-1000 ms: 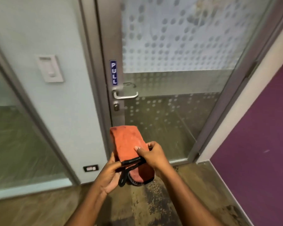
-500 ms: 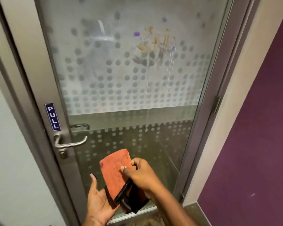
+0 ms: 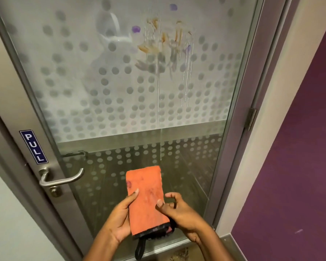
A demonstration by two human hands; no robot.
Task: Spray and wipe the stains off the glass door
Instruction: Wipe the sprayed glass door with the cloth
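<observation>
Two hands now on the orange cloth (image 3: pixel 145 198), up from one gripping hand half a second back. Then the left hand (image 3: pixel 119 221) lay flat and open under it; now it grips the left edge, thumb pressed on the front face, other fingers behind the cloth and hidden. Right hand (image 3: pixel 183 213) has shifted from pinching the middle to the right edge: thumb tip on the fabric, forefinger curled just beside it. Cannot tell if the remaining fingers reach behind. Cloth has gone from bunched to a flat folded pad, upright between the two thumbs, black trim and loop hanging below the palms.

View has also risen: the stains (image 3: pixel 164 44), brown and purple smears with thin runs trailing down, sit well above the fingertips on the glass door (image 3: pixel 102 95). Cloth is apart from the glass, no contact yet.

Judgement: the wet runs suggest spraying is done and the pad is readied, so wiping looks next. Door handle (image 3: pixel 62 179) is left of the left fingers, untouched.
</observation>
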